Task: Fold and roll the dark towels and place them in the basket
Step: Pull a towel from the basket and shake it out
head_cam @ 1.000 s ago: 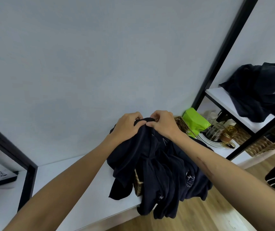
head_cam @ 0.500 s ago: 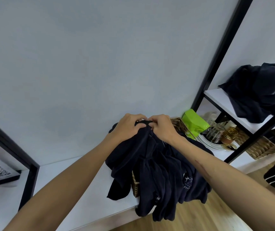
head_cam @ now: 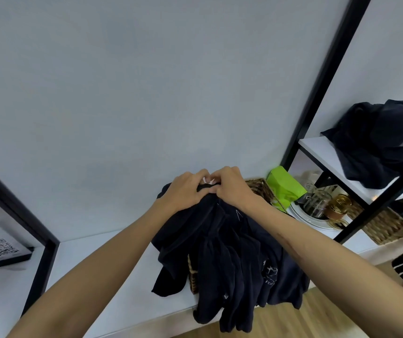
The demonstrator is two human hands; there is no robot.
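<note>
Both hands are gripping the top edge of a limp dark navy cloth towel: the left hand and right hand are closed side by side on one bunched hem, knuckles nearly touching. The towel is hanging in folds over a woven brown wicker basket on the white bench, its tails spilling past the front edge. In my judgement, the hands should be sliding apart along the hem to spread it flat before folding.
</note>
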